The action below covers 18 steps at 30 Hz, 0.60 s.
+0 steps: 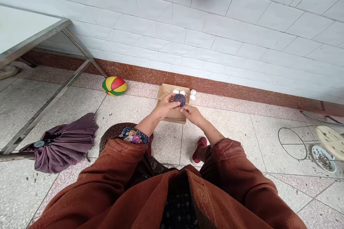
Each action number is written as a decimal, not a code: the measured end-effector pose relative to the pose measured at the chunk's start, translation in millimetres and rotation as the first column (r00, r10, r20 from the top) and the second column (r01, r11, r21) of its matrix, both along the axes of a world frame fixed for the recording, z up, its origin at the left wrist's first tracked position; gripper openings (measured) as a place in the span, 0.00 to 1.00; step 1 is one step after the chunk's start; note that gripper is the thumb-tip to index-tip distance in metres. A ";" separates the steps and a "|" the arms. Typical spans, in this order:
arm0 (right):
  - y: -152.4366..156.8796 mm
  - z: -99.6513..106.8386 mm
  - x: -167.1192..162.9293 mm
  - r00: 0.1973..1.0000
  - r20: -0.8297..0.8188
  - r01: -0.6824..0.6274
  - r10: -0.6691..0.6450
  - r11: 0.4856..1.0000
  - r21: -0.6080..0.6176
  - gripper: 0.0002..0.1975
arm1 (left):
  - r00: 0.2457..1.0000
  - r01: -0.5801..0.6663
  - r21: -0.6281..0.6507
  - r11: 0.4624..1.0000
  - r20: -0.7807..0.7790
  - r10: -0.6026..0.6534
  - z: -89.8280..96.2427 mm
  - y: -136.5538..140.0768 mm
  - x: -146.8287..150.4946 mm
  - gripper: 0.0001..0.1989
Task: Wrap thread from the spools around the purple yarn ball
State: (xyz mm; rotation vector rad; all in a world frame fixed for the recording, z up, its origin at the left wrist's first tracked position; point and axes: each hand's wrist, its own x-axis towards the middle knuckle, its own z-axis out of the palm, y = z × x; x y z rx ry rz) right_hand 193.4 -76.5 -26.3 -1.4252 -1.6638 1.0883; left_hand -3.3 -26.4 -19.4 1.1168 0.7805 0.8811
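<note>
The person wears a rust-brown jacket (113, 179), with a floral cuff (134, 136) showing at the left wrist. A red shoe (199, 148) stands on the speckled floor tiles (231, 118) below the right forearm. Ahead, the left hand (167, 107) grasps a dark purple ball of yarn (179, 99) from the left, its thumb pressed on the near side. The right hand (194, 115) has its fingers bent in, their tips at the ball's lower right edge; whether they pinch a strand cannot be told.

The yarn is held above a cardboard box (174, 115) on the floor, in which white balls (182, 93) lie toward the far side. More white balls (192, 92) sit outside, just beside the box's right edge.

Off to the left, a folded purple umbrella (64, 146) lies near the metal leg of a white-topped table (27, 28). To the right, a white bowl (333, 167) holds small dark bits, near a pale stool seat (331, 139) with holes. Farther off, a red, yellow and green ball (114, 86) rests near a reddish-brown skirting (139, 73), below a white tiled wall (161, 14).
</note>
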 end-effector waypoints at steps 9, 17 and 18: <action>0.9 18.7 18.1 0.971 -0.215 0.136 -0.105 0.982 0.134 0.21 | 0.946 0.264 0.291 0.920 -0.266 -0.187 -8.0 -13.0 -1.2 0.38; -17.4 -4.1 -16.6 0.997 -0.060 0.050 -0.049 0.999 0.012 0.15 | 0.998 -0.053 0.107 0.993 -0.018 0.055 -3.9 -9.6 0.3 0.31; -22.3 -2.9 -18.2 0.998 -0.066 -0.012 0.014 1.000 0.024 0.16 | 0.989 -0.108 0.119 0.987 -0.087 0.119 -5.5 -6.3 0.0 0.30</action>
